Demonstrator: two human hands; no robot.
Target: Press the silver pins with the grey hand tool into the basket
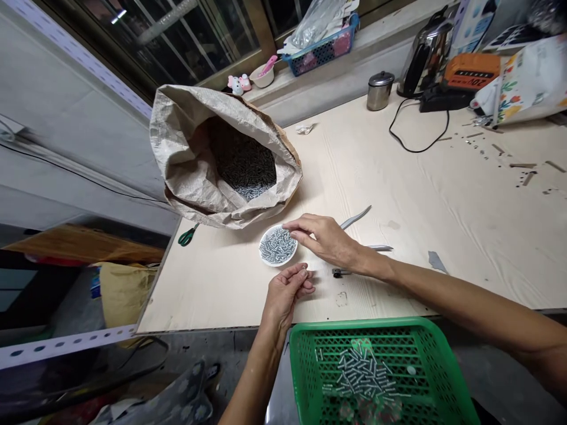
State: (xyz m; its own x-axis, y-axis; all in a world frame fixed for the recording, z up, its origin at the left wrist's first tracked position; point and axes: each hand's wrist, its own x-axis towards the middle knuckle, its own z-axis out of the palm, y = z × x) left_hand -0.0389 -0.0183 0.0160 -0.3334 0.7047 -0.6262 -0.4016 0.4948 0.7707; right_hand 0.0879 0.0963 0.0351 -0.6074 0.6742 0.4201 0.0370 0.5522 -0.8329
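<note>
I've got metal bits [365,373] piled in the green basket [367,323] bottom-right, loads left in the white bowl [275,265] mid-frame, left hand [283,293] pinching a tiny piece [305,269], right hand [326,239] at the rim, can't tell its grip.

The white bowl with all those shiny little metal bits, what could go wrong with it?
The right hand is at the rim, so a bump might tip the white bowl and scatter the metal bits. They also look heaped close to the brim, so a few could spill if it gets moved.
</note>
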